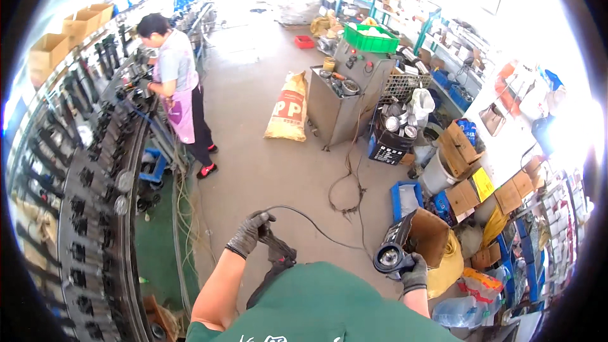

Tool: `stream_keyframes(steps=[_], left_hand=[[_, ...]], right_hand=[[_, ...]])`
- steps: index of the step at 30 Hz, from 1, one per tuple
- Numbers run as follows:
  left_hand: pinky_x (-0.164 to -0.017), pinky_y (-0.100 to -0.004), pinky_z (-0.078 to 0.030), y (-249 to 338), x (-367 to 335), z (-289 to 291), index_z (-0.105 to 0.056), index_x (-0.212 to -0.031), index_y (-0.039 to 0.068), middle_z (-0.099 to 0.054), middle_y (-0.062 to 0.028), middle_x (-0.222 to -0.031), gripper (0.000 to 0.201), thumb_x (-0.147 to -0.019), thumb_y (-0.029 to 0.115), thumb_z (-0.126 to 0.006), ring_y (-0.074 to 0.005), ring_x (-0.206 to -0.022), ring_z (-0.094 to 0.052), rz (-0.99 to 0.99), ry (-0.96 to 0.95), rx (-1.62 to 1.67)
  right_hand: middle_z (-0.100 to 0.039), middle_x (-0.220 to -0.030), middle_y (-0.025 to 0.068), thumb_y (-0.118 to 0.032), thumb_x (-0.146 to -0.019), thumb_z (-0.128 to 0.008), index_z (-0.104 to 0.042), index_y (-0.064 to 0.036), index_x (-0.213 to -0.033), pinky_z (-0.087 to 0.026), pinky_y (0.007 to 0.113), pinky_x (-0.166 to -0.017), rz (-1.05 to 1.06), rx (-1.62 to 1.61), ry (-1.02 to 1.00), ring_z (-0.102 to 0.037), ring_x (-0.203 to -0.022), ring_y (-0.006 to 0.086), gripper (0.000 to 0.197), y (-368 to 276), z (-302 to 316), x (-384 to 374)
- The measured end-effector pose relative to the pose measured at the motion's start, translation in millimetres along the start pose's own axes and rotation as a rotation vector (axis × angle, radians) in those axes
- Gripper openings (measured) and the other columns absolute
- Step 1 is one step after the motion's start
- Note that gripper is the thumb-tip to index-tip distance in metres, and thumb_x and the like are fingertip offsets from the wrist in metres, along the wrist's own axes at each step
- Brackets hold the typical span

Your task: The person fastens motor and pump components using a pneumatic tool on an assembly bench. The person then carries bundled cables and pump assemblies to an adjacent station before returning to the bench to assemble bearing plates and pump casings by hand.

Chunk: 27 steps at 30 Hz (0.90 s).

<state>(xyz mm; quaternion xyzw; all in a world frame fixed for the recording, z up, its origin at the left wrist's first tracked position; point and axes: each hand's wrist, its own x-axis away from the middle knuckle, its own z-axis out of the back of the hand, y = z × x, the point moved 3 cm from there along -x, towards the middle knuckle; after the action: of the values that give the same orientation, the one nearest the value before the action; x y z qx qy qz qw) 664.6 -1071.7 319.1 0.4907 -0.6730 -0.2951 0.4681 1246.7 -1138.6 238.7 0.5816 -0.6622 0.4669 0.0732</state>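
My left hand [248, 235], in a dark grey glove, is raised at the centre left with its fingers curled around a black cable [303, 213]. From it the cable arcs rightward to a round black device [389, 258] with a silvery centre. My right hand [415, 273], gloved too, grips this device by its side, close to an open cardboard box. A dark, folded, cloth-like thing [280, 253] hangs beside my left hand; whether the hand also holds it, I cannot tell.
At the left, a person [174, 82] works at a long line of black parts [79, 228]. A printed sack [288, 107] stands by a metal cabinet [339, 111]. A loose cable [345, 196] lies on the floor. Boxes [461, 197] and bins crowd the right.
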Motion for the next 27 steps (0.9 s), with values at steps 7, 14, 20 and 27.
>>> stream_keyframes(steps=[7,14,20,27], left_hand=[[-0.058,-0.0292,-0.045,116,-147,59,-0.070,-0.095,0.006,-0.059,0.0011,-0.074,0.031,-0.095,0.038,-0.066,-0.0119,-0.064,-0.055,-0.052,0.040,0.085],[-0.063,-0.0344,-0.052,216,-305,151,-0.066,-0.096,0.010,-0.068,-0.0035,-0.079,0.013,-0.091,0.021,-0.068,-0.0188,-0.070,-0.065,-0.180,0.151,0.340],[-0.063,-0.0351,-0.053,296,-434,210,-0.062,-0.098,0.013,-0.067,-0.0030,-0.080,0.021,-0.091,0.028,-0.075,-0.0199,-0.070,-0.066,-0.346,0.273,0.296],[-0.068,-0.0315,-0.052,431,-569,267,-0.062,-0.101,0.008,-0.067,-0.0044,-0.087,0.028,-0.093,0.032,-0.074,-0.0169,-0.075,-0.065,-0.434,0.426,0.246]], right_hand=[[-0.071,-0.089,0.0083,-0.011,-0.079,-0.065,-0.066,-0.0097,-0.090,-0.055,0.049,-0.091,0.059,0.025,0.000,-0.069,-0.089,0.0294,0.011,56,-202,-43],[-0.066,-0.071,0.0048,-0.010,-0.083,-0.068,-0.064,-0.0115,-0.075,-0.057,0.038,-0.072,0.154,0.055,0.087,-0.065,-0.068,0.0232,0.009,112,-407,-111],[-0.070,-0.080,0.0076,-0.008,-0.082,-0.069,-0.067,-0.0079,-0.084,-0.058,0.038,-0.073,0.072,0.110,-0.048,-0.067,-0.073,0.0230,0.002,166,-559,-248],[-0.072,-0.089,0.0130,-0.008,-0.085,-0.062,-0.069,0.0002,-0.091,-0.058,0.040,-0.085,0.025,0.299,-0.308,-0.069,-0.083,0.0271,0.012,215,-794,-359]])
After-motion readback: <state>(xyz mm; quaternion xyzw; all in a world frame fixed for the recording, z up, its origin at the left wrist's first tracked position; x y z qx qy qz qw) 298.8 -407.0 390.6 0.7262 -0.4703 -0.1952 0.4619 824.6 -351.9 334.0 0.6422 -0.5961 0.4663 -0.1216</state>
